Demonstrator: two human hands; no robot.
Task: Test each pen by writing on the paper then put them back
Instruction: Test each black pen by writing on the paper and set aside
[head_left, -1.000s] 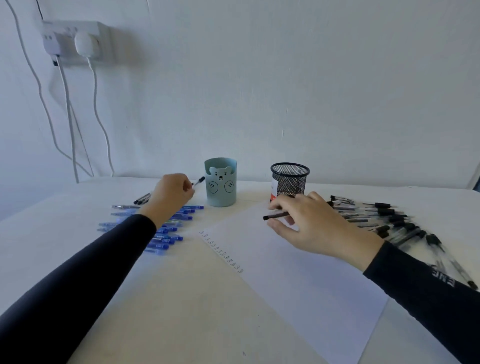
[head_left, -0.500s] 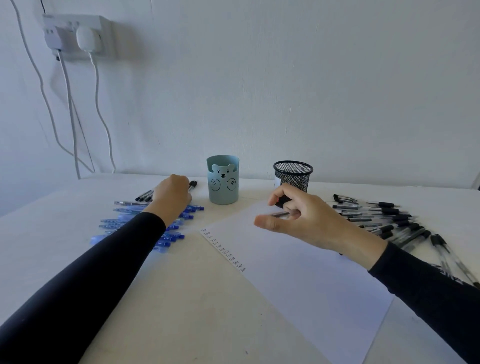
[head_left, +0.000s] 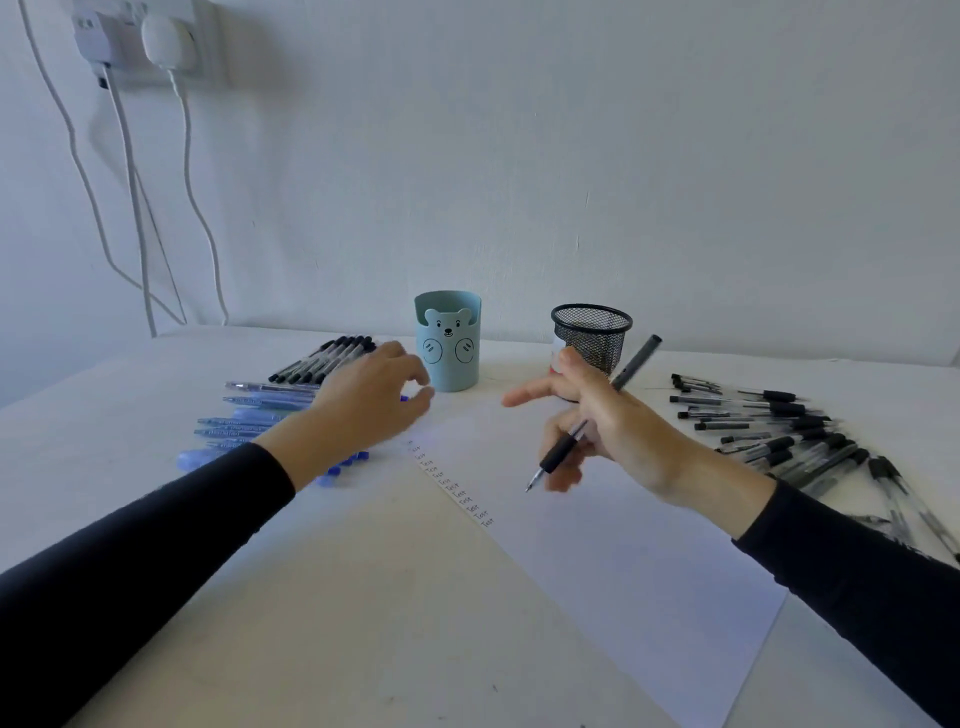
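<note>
Blue pens (head_left: 249, 415) lined up far left, left hand (head_left: 363, 410) loose over them, fingers half curled, gripping nothing. Mid-table, paper (head_left: 623, 571) with a column of "Test" scribbles (head_left: 454, 486). Right hand (head_left: 618, 431) pinching a black pen (head_left: 560, 455), tip down just over the sheet. Best to settle the grip first, then write lightly, just nearer than the last scribble.

Paper (head_left: 623, 571) on table (head_left: 363, 634); bear cup (head_left: 448, 343), mesh cup (head_left: 592, 332) behind it; pen rows (head_left: 249, 415) left, pen pile (head_left: 779, 431) right.
</note>
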